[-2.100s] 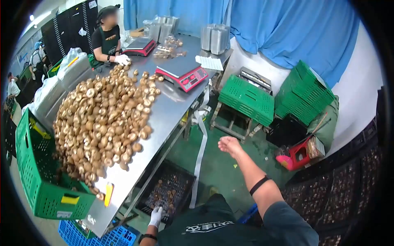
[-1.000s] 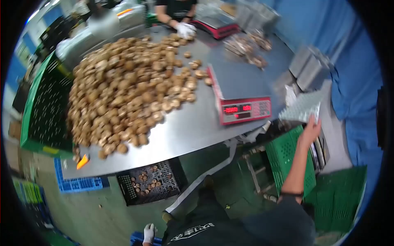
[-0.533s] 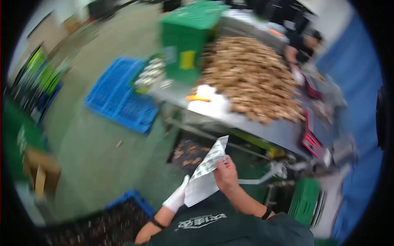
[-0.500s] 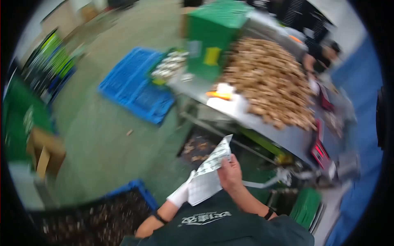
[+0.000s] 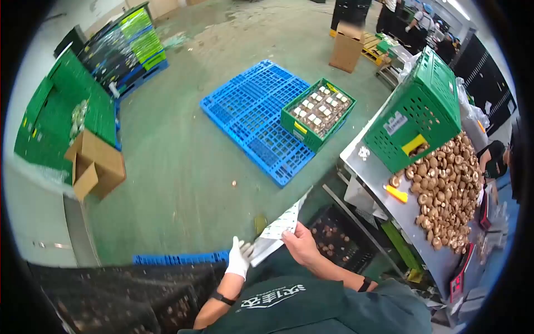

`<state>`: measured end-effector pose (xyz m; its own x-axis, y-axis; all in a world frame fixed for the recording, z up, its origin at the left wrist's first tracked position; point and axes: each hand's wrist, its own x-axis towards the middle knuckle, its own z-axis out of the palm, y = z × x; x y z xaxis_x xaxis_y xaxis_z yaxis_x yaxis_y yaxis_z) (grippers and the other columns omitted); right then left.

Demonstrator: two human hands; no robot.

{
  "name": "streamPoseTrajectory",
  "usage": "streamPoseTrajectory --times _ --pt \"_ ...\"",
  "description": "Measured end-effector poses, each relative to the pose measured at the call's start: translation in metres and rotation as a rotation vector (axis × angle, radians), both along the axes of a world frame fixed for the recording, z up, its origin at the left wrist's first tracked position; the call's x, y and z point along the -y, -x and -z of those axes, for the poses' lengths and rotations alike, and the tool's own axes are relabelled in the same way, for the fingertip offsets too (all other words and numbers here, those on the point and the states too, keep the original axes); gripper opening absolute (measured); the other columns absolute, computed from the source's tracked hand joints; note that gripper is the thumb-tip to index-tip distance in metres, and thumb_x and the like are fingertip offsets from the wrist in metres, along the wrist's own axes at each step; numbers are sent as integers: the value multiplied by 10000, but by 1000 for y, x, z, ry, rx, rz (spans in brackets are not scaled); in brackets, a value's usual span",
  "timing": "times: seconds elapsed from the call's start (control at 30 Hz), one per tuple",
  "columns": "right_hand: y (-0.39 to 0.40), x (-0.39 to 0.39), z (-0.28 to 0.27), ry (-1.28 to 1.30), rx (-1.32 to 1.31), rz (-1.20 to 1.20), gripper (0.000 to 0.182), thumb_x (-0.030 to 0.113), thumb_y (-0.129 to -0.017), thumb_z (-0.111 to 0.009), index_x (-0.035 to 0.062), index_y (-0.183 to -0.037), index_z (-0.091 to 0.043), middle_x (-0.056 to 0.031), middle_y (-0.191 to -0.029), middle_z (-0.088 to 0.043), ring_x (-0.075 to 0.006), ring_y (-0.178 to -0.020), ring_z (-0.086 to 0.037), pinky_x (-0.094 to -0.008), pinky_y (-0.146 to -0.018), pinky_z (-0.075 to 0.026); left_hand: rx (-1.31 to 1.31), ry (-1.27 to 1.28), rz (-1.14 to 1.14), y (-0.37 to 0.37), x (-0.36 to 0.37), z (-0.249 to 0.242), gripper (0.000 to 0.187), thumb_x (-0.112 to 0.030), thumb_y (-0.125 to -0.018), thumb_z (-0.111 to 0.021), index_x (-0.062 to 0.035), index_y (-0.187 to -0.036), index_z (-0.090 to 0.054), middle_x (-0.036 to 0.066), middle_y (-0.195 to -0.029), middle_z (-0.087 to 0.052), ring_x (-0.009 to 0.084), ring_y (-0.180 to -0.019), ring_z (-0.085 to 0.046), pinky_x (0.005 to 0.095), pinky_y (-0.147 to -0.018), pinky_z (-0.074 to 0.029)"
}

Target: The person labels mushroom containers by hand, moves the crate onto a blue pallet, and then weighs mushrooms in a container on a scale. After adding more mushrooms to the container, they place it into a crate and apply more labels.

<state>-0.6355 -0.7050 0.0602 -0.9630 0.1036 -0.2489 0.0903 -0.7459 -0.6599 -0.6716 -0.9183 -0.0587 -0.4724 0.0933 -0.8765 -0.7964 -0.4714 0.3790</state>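
Observation:
A white sheet of printed labels [image 5: 282, 224] is in my right hand [image 5: 302, 243], pinched between thumb and fingers at its right edge. Its upper corner sticks up to a point, and the lower part folds down toward my apron. My left hand [image 5: 239, 259] wears a white glove. Its fingers are stretched and apart, right beside the sheet's lower left edge. Beyond the sheet, a green crate [image 5: 317, 113] packed with mushrooms and white labels stands on a blue pallet [image 5: 253, 106].
At right, a metal table [image 5: 370, 181] bears a mushroom heap [image 5: 448, 192], a tilted green crate [image 5: 414, 114], an orange-handled tool [image 5: 396, 193] and a red scale [image 5: 460, 278]. Below stands a black crate [image 5: 339, 236]. A cardboard box [image 5: 97, 165] lies left. A person [image 5: 494, 160] stands beyond the table.
My view has swung left, so the table now sits farther right and the pallet is central. The gloved left hand has opened beside the sheet; the right still grips it.

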Motion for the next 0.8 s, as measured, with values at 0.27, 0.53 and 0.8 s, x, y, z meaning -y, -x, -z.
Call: streamPoseTrajectory --times 0.27,0.53,0.8 --pt "185 16 -9 -42 51 -178 328 27 -929 -624 -13 -1252 -583 -76 -1200 -650 -152 -1086 -608 -328 -961 -482 105 -425 262 176 -21 -80 646 -644 -924 -400 -130 -1277 -567 123 -1248 -633 314 -1099 -614 522 -901 -508" --pt "282 -7 -21 -261 -64 -143 316 44 -935 -628 -20 -1243 -599 -60 -1186 -658 -143 -1080 -605 -315 -977 -469 181 -373 -99 291 -6 -104 1013 -813 -863 -309 20 -1439 -343 179 -1380 -516 349 -1292 -492 528 -1103 -363" --pt "369 -25 -10 -375 -26 61 300 75 -915 -668 -14 -1200 -638 -52 -1152 -684 -127 -1055 -613 -305 -939 -488 261 -523 -62 408 -23 -87 1103 -829 -843 -343 39 -1508 -195 214 -1512 -365 345 -1408 -357 515 -1151 -292"
